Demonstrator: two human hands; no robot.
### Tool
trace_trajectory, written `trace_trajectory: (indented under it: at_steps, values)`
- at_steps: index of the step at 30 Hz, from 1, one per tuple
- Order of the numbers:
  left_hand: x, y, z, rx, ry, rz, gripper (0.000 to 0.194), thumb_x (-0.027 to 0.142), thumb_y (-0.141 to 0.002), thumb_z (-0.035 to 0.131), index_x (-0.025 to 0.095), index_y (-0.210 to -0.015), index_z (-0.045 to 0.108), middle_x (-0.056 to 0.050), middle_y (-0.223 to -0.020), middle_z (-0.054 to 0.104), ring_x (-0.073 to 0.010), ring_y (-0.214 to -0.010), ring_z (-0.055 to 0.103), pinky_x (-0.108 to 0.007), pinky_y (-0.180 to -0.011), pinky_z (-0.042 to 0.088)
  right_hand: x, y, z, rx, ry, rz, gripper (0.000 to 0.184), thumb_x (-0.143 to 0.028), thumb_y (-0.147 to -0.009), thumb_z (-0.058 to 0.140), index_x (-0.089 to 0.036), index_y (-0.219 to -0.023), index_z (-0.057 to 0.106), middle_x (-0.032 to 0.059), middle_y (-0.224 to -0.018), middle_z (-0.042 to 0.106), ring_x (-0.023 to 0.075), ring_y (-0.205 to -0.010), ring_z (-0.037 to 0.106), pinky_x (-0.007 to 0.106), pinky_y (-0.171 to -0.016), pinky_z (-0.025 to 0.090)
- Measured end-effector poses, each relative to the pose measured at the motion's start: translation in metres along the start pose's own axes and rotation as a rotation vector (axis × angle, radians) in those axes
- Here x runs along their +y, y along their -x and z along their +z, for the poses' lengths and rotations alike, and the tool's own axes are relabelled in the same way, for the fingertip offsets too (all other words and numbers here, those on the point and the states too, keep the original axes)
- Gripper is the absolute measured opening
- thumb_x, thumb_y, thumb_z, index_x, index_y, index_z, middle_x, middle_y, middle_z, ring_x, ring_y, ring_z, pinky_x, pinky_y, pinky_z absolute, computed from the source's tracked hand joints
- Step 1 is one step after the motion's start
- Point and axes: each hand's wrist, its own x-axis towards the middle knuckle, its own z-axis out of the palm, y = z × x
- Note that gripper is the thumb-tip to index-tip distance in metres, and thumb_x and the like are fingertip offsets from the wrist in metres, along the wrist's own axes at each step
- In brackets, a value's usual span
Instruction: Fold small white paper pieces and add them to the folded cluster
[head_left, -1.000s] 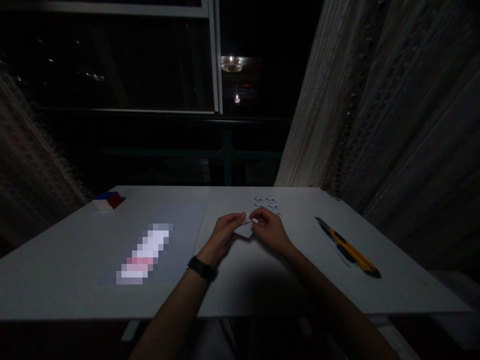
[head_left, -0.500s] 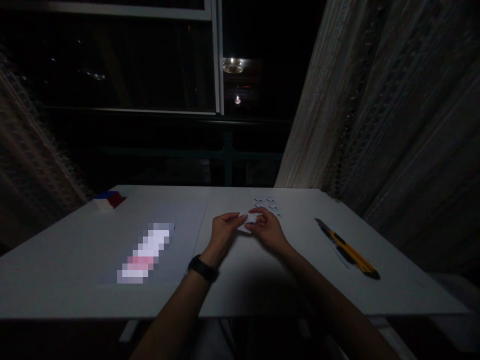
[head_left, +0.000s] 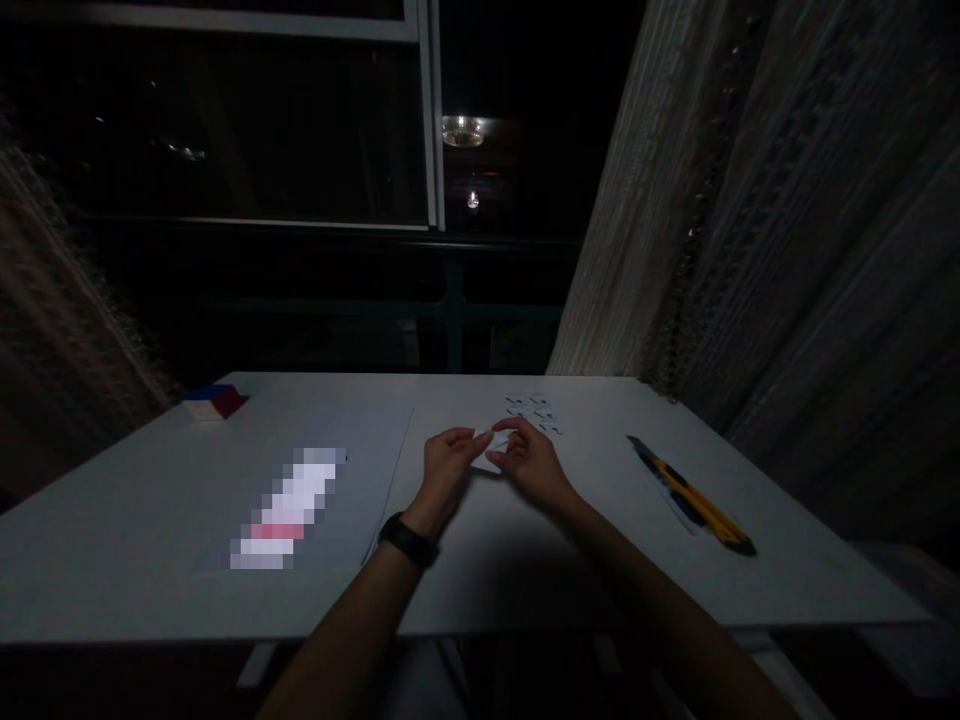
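Observation:
A small white piece of paper (head_left: 489,463) is held between both hands above the middle of the table. My left hand (head_left: 450,465) pinches its left side, the thumb lying over the top. On the other side, my right hand (head_left: 531,462) grips the paper between thumb and bent fingers. A crease or edge runs across the paper, and the fingers cover part of it. Just beyond the hands lie several small white paper pieces with dark marks (head_left: 541,414), set out in rows.
A yellow and black utility knife (head_left: 697,500) lies at the right, on a pale strip. White sheets (head_left: 367,490) with a pixelated patch cover the left. A blue, red and white cube-like block (head_left: 213,402) sits at the far left corner of the white table (head_left: 97,590). Curtains (head_left: 622,230) hang beyond.
The paper has tilted in my fingers, and more of its lower face shows. Both hands stay in nearly the same place and keep their hold; the view has shifted slightly.

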Motion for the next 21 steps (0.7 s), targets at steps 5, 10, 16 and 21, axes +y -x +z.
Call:
trace_trajectory:
  at_steps: [5, 10, 16, 21]
  values:
    - [0.002, 0.001, 0.001, 0.007, -0.022, 0.020, 0.035, 0.030, -0.047, 0.080, 0.009, -0.069, 0.063, -0.003, -0.059, 0.063, -0.0123, -0.056, 0.056, -0.024, -0.054, 0.042, 0.006, -0.001, 0.004, 0.055, -0.040, 0.033, 0.029, -0.035, -0.062, 0.066, -0.017, -0.083, 0.058, -0.0071, -0.051, 0.040, 0.0081, -0.045, 0.040, 0.020, -0.043, 0.031]
    - [0.005, 0.003, 0.003, -0.046, -0.103, 0.106, 0.033, 0.036, -0.057, 0.073, 0.009, -0.075, 0.069, -0.005, -0.066, 0.065, -0.0143, -0.061, 0.056, -0.027, -0.060, 0.045, 0.010, -0.002, 0.005, 0.125, -0.058, 0.066, 0.029, -0.038, -0.062, 0.066, -0.016, -0.078, 0.058, -0.0050, -0.052, 0.046, 0.0091, -0.046, 0.044, 0.021, -0.044, 0.034]
    - [0.004, 0.004, 0.001, -0.116, -0.216, 0.245, 0.039, 0.034, -0.063, 0.068, 0.016, -0.097, 0.068, -0.002, -0.071, 0.066, -0.0146, -0.066, 0.057, -0.025, -0.064, 0.045, 0.013, -0.004, 0.003, 0.174, -0.086, 0.098, 0.032, -0.043, -0.062, 0.065, -0.015, -0.076, 0.059, -0.0033, -0.050, 0.051, 0.0104, -0.045, 0.047, 0.022, -0.044, 0.034]
    - [0.002, 0.002, -0.002, -0.142, -0.278, 0.263, 0.037, 0.034, -0.066, 0.066, 0.015, -0.097, 0.068, -0.004, -0.071, 0.066, -0.0143, -0.065, 0.057, -0.025, -0.063, 0.045, 0.011, -0.003, 0.004, 0.174, -0.081, 0.108, 0.029, -0.043, -0.063, 0.064, -0.016, -0.070, 0.058, -0.0028, -0.050, 0.052, 0.0104, -0.044, 0.047, 0.022, -0.043, 0.034]
